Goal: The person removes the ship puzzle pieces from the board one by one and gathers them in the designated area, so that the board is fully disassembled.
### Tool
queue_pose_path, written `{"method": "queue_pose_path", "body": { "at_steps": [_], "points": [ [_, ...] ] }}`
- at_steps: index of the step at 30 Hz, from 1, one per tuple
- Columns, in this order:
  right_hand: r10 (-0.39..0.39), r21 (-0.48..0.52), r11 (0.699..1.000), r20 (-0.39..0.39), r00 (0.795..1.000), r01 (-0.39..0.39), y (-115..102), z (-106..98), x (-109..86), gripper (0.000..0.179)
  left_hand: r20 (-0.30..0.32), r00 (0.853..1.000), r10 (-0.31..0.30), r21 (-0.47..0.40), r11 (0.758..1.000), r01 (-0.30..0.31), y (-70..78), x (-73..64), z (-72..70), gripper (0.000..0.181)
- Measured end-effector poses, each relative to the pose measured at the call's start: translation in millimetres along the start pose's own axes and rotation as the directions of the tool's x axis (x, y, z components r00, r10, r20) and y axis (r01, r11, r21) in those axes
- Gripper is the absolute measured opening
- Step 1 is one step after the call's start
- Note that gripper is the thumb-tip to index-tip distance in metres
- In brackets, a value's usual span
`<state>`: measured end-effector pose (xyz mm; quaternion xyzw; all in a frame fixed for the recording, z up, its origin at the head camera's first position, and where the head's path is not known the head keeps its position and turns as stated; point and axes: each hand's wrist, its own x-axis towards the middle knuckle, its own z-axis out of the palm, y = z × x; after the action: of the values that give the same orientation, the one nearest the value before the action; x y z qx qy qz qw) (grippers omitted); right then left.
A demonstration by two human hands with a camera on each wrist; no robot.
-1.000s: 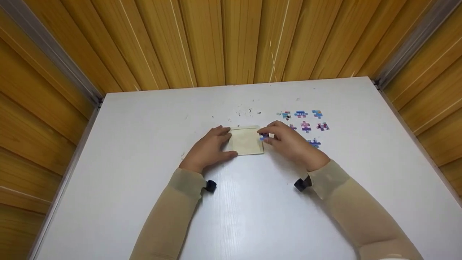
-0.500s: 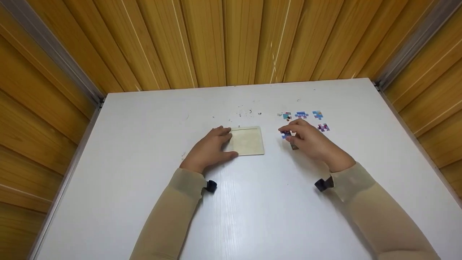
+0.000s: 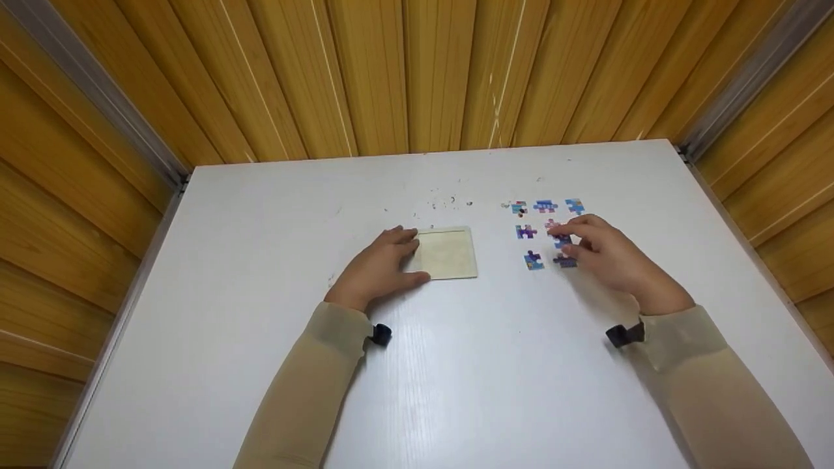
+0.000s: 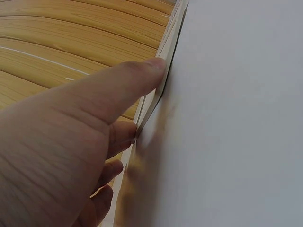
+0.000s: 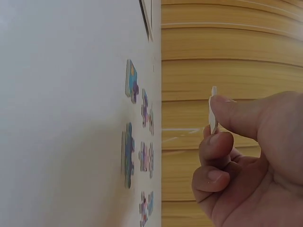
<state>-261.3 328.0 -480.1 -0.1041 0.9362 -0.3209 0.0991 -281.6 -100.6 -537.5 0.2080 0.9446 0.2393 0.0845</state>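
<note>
My right hand (image 3: 609,260) pinches a jigsaw piece (image 3: 561,241) between thumb and fingers, above the loose pieces at the table's right. In the right wrist view the held jigsaw piece (image 5: 212,113) appears edge-on, clear of the tabletop. Rows of puzzle pieces lie below and around it, among them a blue-purple corner piece (image 3: 533,260) and a purple piece (image 3: 526,232). The hand covers part of the group. My left hand (image 3: 376,270) holds the left side of a pale, square puzzle tray (image 3: 448,254), with the thumb (image 4: 154,66) on its near edge.
A back row holds a teal piece (image 3: 518,208), a blue piece (image 3: 545,206) and a blue-orange piece (image 3: 574,206). Small dark marks (image 3: 449,200) dot the white table (image 3: 443,371) behind the tray. Wood-patterned walls (image 3: 404,78) stand around the table.
My right hand has moved right from the tray's edge to above the loose pieces, still pinching the jigsaw piece. The left hand and the tray have stayed in place.
</note>
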Motion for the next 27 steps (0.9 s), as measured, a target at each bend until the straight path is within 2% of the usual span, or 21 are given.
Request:
{"method": "queue_pose_path", "body": {
  "at_steps": [11,18,27],
  "points": [
    [0.055,0.006,0.998,-0.061,0.997,-0.055,32.0,-13.0,-6.7,0.042,0.001,1.0,-0.002,-0.001,1.0,0.002,-0.9,-0.2,-0.5,0.084],
    [0.099,0.01,0.995,-0.046,0.994,-0.098,52.5,-20.1,-7.1,0.044,0.001,1.0,-0.006,-0.008,1.0,0.006,-1.1,0.2,0.1,0.084],
    [0.121,-0.012,0.993,-0.008,0.993,-0.121,68.9,-26.0,-6.5,0.044,0.006,1.0,-0.011,-0.021,1.0,0.012,-1.5,-0.5,0.2,0.084]
  ]
}}
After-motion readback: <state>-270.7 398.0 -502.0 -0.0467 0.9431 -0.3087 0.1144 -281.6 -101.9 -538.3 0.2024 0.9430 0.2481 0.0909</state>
